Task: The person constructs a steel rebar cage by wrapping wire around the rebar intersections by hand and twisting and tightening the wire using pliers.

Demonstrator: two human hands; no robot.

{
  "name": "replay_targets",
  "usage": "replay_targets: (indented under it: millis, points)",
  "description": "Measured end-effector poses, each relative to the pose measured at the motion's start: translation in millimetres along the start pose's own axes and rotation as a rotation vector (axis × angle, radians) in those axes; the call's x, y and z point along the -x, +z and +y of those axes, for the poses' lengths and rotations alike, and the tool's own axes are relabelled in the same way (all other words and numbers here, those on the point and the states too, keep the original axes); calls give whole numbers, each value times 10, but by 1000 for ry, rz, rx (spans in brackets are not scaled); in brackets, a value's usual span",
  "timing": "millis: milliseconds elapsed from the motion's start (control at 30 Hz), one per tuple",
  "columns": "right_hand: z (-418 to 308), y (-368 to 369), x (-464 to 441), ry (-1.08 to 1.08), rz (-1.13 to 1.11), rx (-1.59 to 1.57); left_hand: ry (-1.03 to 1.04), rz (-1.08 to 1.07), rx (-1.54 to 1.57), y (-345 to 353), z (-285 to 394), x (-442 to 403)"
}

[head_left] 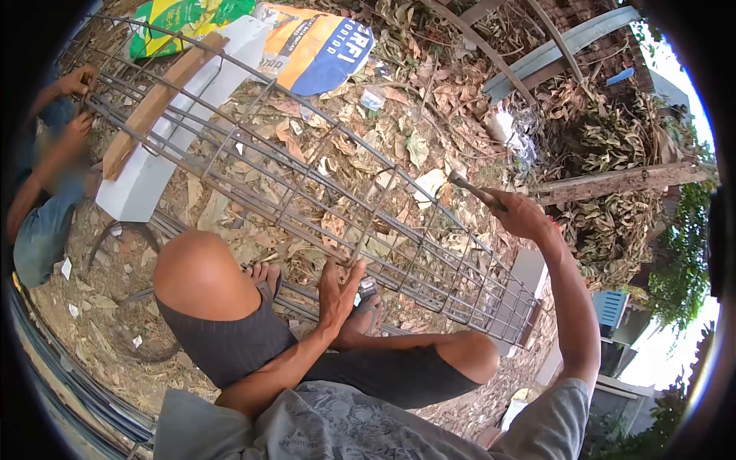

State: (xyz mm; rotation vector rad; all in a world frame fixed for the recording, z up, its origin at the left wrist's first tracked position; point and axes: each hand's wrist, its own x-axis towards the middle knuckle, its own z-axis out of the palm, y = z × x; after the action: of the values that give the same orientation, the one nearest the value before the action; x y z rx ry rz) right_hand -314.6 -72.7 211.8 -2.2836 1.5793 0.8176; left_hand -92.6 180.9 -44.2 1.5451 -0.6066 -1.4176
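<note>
In the head view a long cage of steel rebar (287, 201) with square stirrups runs diagonally across the ground. My left hand (335, 297) is closed at the near long bar, thumb and fingers around the lower corner of a stirrup (373, 217). Raised beyond the far side of the cage, my right hand (523, 216) is closed round the end of a narrow, worn hand tool (477, 191). The tool points up and left with a dark blunt tip; its exact kind cannot be made out. My left fingertips are partly hidden by the hand.
A wooden block (165, 100) on a white-grey support (136, 184) stands under the cage's left end; another pale support (524, 280) is at its right. A co-worker's hands (75, 81) touch the far-left bars. Cement bags (314, 47), dry leaves and a wooden beam (625, 181) lie beyond.
</note>
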Motion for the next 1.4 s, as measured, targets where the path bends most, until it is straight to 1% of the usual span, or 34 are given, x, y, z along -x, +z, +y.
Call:
replay_targets:
  millis: [67,133,167,233,333,467,533,567,633,933,1033,1167,1233,1267,1333,1400]
  points:
    - [55,-58,-497,-90,-76,140,13,46,-10,42,-36,-8]
    - [97,-77,-941,-148,-205,139,25,60,21,21,83,-1]
    - [107,-83,-1126,-175,-271,137,70,64,14,69,-112,-48]
    - [-45,-172,-1383,-145,-427,157,-210,5,291,9,287,-24]
    - [-162,-230,-1668,-120,-624,179,-339,6,412,19,465,-72]
    - [-189,-313,-1817,-109,-768,134,-158,89,309,172,83,-100]
    - [-186,-383,-1845,-97,-811,107,-214,83,369,227,-54,-81]
    - [-222,-406,-1852,-119,-816,134,-319,71,461,187,115,-89]
    - [-298,-442,-1852,-164,-820,191,-417,60,547,183,199,-100]
    - [-386,-466,-1935,-115,-869,255,-325,75,456,202,77,-104]
    - [-485,-475,-1923,-118,-834,319,-338,59,482,191,100,-105]
    - [-478,-487,-1984,-157,-747,386,-226,21,455,236,-25,-105]
    - [-511,-521,-2023,-189,-696,453,-220,2,404,235,-43,-100]
    - [-471,-507,-2044,-194,-680,434,-241,-11,357,205,10,-114]
    - [-349,-463,-2082,-201,-650,394,-297,-15,407,167,136,-110]
    - [-373,-506,-2124,-197,-745,300,-364,4,601,150,383,-135]
